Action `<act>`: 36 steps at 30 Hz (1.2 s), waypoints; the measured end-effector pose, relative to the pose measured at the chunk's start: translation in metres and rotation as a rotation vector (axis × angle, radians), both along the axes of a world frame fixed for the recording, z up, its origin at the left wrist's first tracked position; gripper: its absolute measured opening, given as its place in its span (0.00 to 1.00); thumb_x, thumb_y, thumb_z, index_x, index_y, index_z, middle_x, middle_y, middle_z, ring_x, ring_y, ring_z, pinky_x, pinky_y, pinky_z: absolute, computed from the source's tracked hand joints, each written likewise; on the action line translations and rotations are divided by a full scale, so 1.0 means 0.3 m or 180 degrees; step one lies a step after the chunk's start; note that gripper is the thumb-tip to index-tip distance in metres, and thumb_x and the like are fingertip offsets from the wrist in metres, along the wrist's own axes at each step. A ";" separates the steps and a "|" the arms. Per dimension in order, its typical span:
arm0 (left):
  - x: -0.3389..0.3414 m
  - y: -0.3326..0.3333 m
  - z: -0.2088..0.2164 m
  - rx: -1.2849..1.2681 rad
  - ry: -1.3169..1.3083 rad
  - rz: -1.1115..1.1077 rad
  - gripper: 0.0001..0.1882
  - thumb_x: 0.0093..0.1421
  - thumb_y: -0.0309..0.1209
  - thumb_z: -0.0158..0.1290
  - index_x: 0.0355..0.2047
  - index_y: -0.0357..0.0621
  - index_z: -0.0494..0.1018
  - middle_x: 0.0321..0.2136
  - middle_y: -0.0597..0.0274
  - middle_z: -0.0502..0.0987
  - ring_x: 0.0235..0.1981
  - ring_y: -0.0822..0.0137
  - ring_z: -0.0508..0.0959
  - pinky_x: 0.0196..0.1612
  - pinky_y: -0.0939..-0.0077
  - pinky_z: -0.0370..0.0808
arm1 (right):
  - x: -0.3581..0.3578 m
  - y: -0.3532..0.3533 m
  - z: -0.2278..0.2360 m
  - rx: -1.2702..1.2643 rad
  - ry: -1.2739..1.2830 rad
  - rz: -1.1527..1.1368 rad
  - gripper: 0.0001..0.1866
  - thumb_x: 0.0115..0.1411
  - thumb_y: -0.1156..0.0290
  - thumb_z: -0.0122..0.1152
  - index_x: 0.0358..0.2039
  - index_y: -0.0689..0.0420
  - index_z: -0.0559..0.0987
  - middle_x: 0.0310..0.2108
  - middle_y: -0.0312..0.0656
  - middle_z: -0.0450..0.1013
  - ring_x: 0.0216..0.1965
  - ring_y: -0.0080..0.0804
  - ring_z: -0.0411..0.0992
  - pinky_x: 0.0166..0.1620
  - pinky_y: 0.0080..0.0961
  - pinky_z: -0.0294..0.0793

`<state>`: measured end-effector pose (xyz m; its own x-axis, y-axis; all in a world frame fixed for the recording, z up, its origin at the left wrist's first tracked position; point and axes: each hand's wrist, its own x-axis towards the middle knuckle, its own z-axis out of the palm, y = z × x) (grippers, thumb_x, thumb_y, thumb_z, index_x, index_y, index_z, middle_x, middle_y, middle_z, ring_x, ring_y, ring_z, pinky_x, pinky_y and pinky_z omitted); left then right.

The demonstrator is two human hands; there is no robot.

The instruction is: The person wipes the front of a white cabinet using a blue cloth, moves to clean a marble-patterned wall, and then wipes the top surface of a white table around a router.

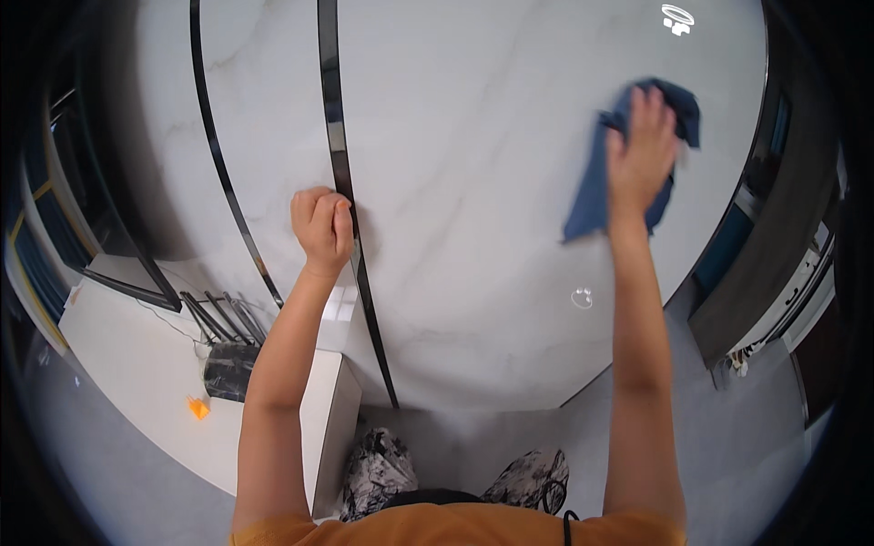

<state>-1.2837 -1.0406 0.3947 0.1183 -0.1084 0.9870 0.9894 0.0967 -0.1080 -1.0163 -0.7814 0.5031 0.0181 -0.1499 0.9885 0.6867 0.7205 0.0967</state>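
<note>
My right hand (645, 159) lies flat with its fingers stretched over a blue cloth (590, 196), pressing it against the glossy white marbled wall panel (473, 227). Part of the cloth hangs below and to the left of the palm, and a folded bit shows above the fingertips. My left hand (323, 227) is curled into a fist beside a dark, shiny vertical strip (333, 136) on the wall. Whether anything is inside that fist is hidden.
At the left stands a long white cabinet (137, 350) bearing a television (109, 182), a dark block-shaped object (229, 371) and a small orange item (198, 408). Another dark strip (218, 164) runs down the wall. Beyond the panel's right edge are dark shelving (756, 273) and grey floor (706, 437).
</note>
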 end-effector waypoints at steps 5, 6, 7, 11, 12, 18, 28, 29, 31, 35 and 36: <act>-0.006 -0.030 -0.005 0.0010 -0.0076 -0.0210 0.03 0.53 0.23 0.49 0.23 0.41 0.70 0.26 0.58 0.70 0.27 0.59 0.67 0.31 0.69 0.64 | -0.251 -0.321 -0.068 -0.0176 -0.0513 0.0444 0.36 0.44 0.60 0.62 0.58 0.43 0.65 0.61 0.35 0.58 0.58 0.43 0.56 0.57 0.53 0.54; 0.008 -0.015 -0.014 0.0033 -0.0138 -0.0288 0.03 0.53 0.23 0.48 0.23 0.41 0.70 0.26 0.57 0.70 0.27 0.59 0.68 0.32 0.69 0.64 | -0.271 -0.363 -0.092 -0.0337 -0.0703 0.0634 0.37 0.44 0.63 0.60 0.59 0.44 0.64 0.62 0.37 0.56 0.60 0.48 0.54 0.58 0.55 0.51; 0.015 -0.010 -0.027 0.0039 -0.0190 -0.0330 0.04 0.54 0.24 0.48 0.23 0.40 0.70 0.26 0.56 0.70 0.27 0.59 0.68 0.32 0.69 0.65 | -0.313 -0.388 -0.138 -0.0317 -0.0843 0.0710 0.38 0.43 0.62 0.61 0.59 0.43 0.64 0.62 0.37 0.56 0.58 0.48 0.56 0.57 0.57 0.53; 0.013 -0.028 -0.142 0.0262 -0.0788 -0.0872 0.09 0.59 0.26 0.43 0.24 0.36 0.69 0.27 0.52 0.71 0.29 0.58 0.70 0.34 0.69 0.68 | -0.445 -0.521 -0.387 -0.0214 -0.2120 0.1182 0.41 0.43 0.55 0.64 0.60 0.41 0.62 0.59 0.35 0.59 0.53 0.39 0.61 0.53 0.54 0.59; 0.029 -0.042 -0.143 0.0259 -0.0886 -0.0955 0.09 0.60 0.26 0.42 0.25 0.36 0.69 0.27 0.52 0.70 0.30 0.58 0.70 0.35 0.70 0.68 | -0.455 -0.506 -0.457 -0.0276 -0.2118 0.1286 0.42 0.42 0.56 0.66 0.60 0.40 0.62 0.56 0.32 0.62 0.51 0.32 0.63 0.53 0.48 0.59; 0.061 -0.036 -0.175 -0.0068 -0.0824 -0.0858 0.09 0.60 0.27 0.43 0.25 0.39 0.69 0.28 0.54 0.70 0.29 0.60 0.68 0.34 0.70 0.65 | -0.312 -0.406 -0.450 -0.0205 -0.2094 0.1505 0.45 0.37 0.55 0.70 0.59 0.39 0.63 0.49 0.29 0.66 0.46 0.28 0.67 0.52 0.43 0.57; 0.034 0.011 -0.228 -0.0284 -0.0245 0.0205 0.08 0.58 0.30 0.46 0.25 0.42 0.72 0.29 0.56 0.67 0.31 0.59 0.66 0.36 0.68 0.63 | 0.167 0.010 -0.457 -0.0846 -0.1071 0.0402 0.38 0.37 0.57 0.63 0.54 0.44 0.69 0.55 0.39 0.63 0.50 0.48 0.63 0.48 0.53 0.61; 0.026 0.009 -0.238 -0.0279 -0.0271 0.0272 0.09 0.58 0.30 0.46 0.25 0.41 0.72 0.30 0.55 0.67 0.32 0.59 0.66 0.36 0.68 0.63 | 0.232 0.094 -0.481 -0.0656 -0.0828 0.0419 0.36 0.39 0.58 0.60 0.54 0.47 0.69 0.56 0.44 0.63 0.51 0.52 0.62 0.50 0.53 0.60; 0.006 0.006 -0.250 -0.0234 -0.0310 0.0308 0.09 0.59 0.30 0.45 0.25 0.39 0.71 0.31 0.54 0.66 0.32 0.59 0.66 0.36 0.68 0.64 | 0.381 0.246 -0.498 -0.0241 -0.0691 0.0279 0.35 0.42 0.58 0.56 0.54 0.55 0.68 0.56 0.53 0.61 0.53 0.58 0.59 0.54 0.53 0.55; -0.035 0.008 -0.265 -0.0179 -0.0295 0.0401 0.10 0.62 0.28 0.42 0.25 0.38 0.69 0.31 0.55 0.66 0.32 0.62 0.66 0.36 0.72 0.65 | 0.581 0.424 -0.587 -0.0196 -0.0755 0.0165 0.32 0.49 0.58 0.52 0.54 0.58 0.66 0.57 0.57 0.58 0.57 0.62 0.55 0.57 0.56 0.50; -0.048 0.007 -0.272 -0.0235 -0.0329 0.0455 0.09 0.61 0.27 0.43 0.26 0.37 0.70 0.32 0.54 0.66 0.33 0.61 0.66 0.36 0.72 0.65 | 0.610 0.453 -0.612 -0.0167 -0.0836 0.0148 0.31 0.49 0.58 0.52 0.54 0.58 0.66 0.57 0.57 0.58 0.57 0.62 0.55 0.57 0.56 0.51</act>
<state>-1.2981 -1.0386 0.3130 0.0249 -0.0247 0.9994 0.9724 0.2325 -0.0185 -0.8333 -0.6455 0.3194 -0.2343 -0.1035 0.9666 0.6090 0.7594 0.2289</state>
